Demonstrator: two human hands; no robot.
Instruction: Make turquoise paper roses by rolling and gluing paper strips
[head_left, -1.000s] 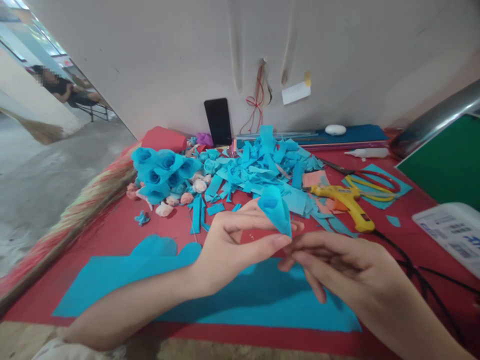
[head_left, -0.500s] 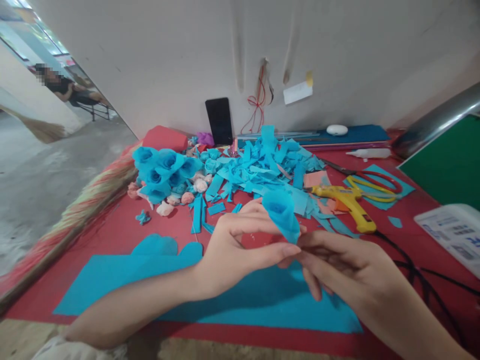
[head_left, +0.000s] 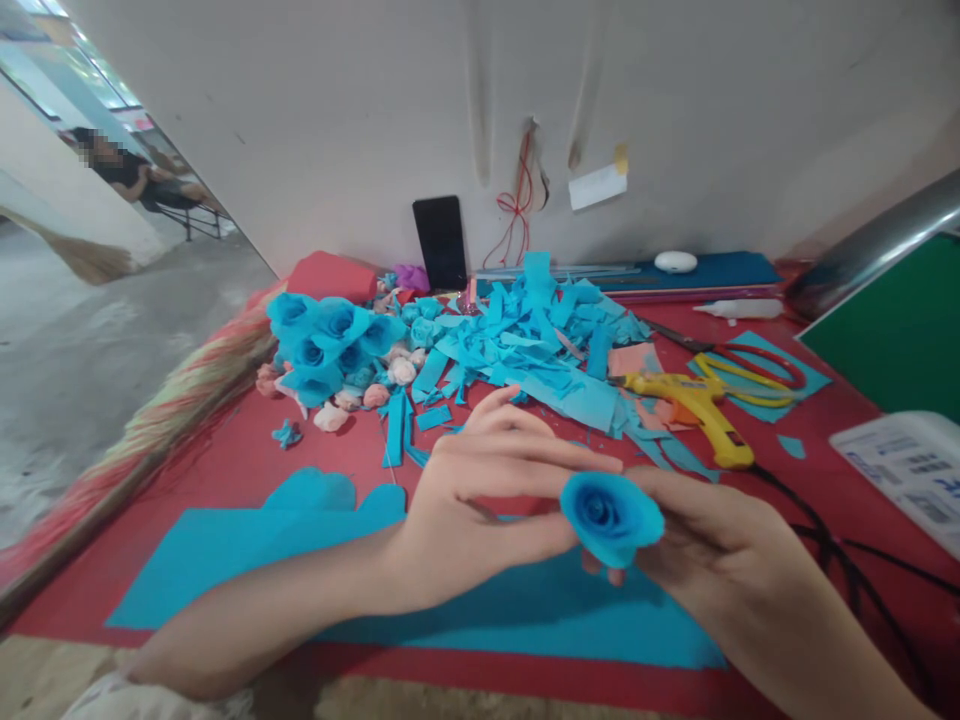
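A blue paper rose (head_left: 611,515) faces the camera between my two hands, its spiral centre showing. My right hand (head_left: 720,545) is closed on its base from behind; the fingertips are partly hidden by the bloom. My left hand (head_left: 480,500) reaches in from the left with its fingers stretched out and apart, the thumb and forefinger tips at the rose's left edge. Under both hands lies a long blue paper sheet (head_left: 247,570), with rounded blue petals (head_left: 311,490) at its upper edge.
Finished blue roses (head_left: 330,335) and small pink ones sit at the back left. Blue scraps (head_left: 525,330) fill the middle back. A yellow glue gun (head_left: 701,405), scissors (head_left: 772,360) and a white box (head_left: 900,475) lie right. A phone (head_left: 440,240) leans on the wall. Someone sits far left.
The rose has moved down and right and turned its open face toward the camera. My left fingers have opened out from it.
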